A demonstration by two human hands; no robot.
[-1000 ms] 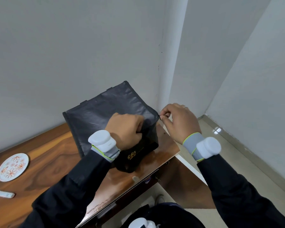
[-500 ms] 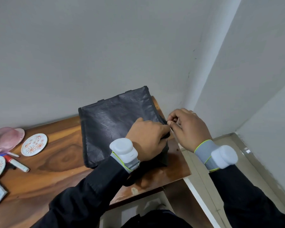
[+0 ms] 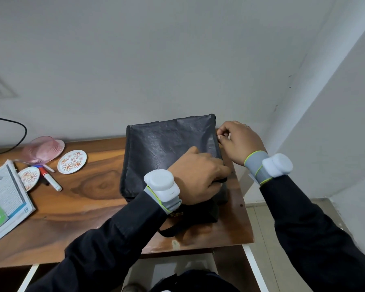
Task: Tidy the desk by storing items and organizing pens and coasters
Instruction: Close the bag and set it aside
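Being gripped by the left hand and pinched at its side edge by the right hand, the black bag at the worktop's right end is probably being zipped, a steady pull being needed next.

nothing can be read. a yellow print on the black bag is mostly hidden, and the printing on the notebook is too small to tell.

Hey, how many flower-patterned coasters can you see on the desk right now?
2. One coaster lies by the pink basket, left of the black bag. The second coaster sits between the notebook and the marker. More may be hidden under the clutter.
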